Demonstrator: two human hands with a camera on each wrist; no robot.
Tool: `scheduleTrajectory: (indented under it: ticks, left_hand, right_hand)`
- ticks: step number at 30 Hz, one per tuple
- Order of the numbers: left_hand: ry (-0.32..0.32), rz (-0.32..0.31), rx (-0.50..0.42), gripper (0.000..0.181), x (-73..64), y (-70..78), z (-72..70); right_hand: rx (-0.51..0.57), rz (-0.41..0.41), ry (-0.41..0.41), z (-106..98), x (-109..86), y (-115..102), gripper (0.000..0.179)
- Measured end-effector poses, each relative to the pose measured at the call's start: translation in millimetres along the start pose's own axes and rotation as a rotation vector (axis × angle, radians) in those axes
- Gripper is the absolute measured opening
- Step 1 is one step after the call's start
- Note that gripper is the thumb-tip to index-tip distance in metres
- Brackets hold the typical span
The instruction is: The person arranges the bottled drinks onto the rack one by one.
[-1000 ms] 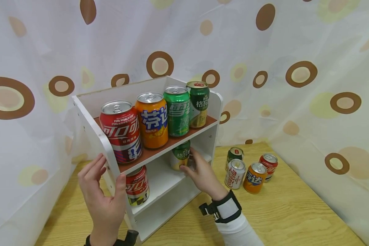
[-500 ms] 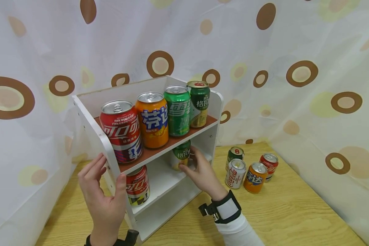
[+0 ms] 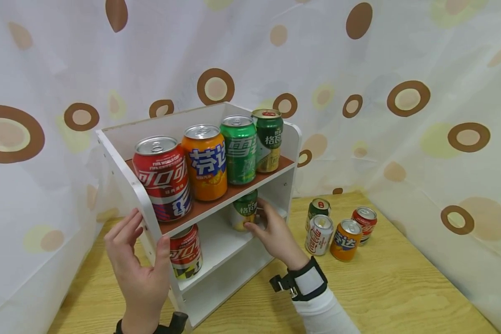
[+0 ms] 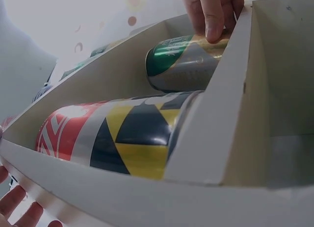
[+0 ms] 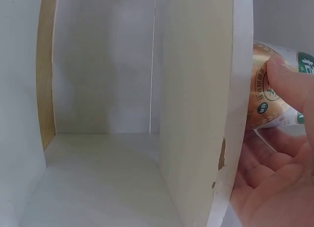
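My right hand [image 3: 277, 239] reaches into the middle level of a white shelf unit [image 3: 144, 197] and grips a green, white and gold drink can [image 3: 245, 211] that stands upright there. In the right wrist view the thumb lies on the gold lower part of the can [image 5: 267, 89], with fingers around its other side. A red cola can [image 3: 186, 253] stands at the left end of the same level; its yellow and black checks fill the left wrist view. My left hand [image 3: 139, 269] is beside the unit's left side panel, fingers extended with fingertips at the panel, holding nothing.
On the top level stand a red cola can [image 3: 163, 181], an orange soda can [image 3: 205, 164], a green can [image 3: 239, 150] and a dark green can [image 3: 269, 141]. Several more cans, among them a white cola can [image 3: 319, 235], stand on the wooden table [image 3: 384, 287] at right.
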State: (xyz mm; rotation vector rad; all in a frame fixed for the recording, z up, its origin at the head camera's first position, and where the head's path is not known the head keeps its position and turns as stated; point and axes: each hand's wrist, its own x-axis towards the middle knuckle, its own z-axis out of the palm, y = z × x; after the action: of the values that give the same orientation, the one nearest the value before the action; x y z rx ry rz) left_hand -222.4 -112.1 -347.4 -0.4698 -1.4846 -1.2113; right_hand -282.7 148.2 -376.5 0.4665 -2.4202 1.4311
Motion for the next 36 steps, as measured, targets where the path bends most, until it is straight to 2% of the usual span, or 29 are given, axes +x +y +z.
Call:
scheduleTrajectory:
  ticks: [12, 20, 36]
  left_hand:
    - [0.003, -0.01, 0.011, 0.064, -1.3, -0.2, -1.1]
    - [-0.002, -0.015, 0.008, 0.064, -1.5, -0.3, -0.9]
    - [0.016, -0.01, -0.015, 0.066, -1.1, 1.0, 1.6]
  right_hand:
    - [-0.035, -0.001, -0.03, -3.1, 2.2, 3.5, 0.066]
    - [-0.019, -0.008, -0.046, -4.6, 1.4, 0.8, 0.069]
    - [0.002, -0.031, -0.026, 0.3, 0.2, 0.8, 0.069]
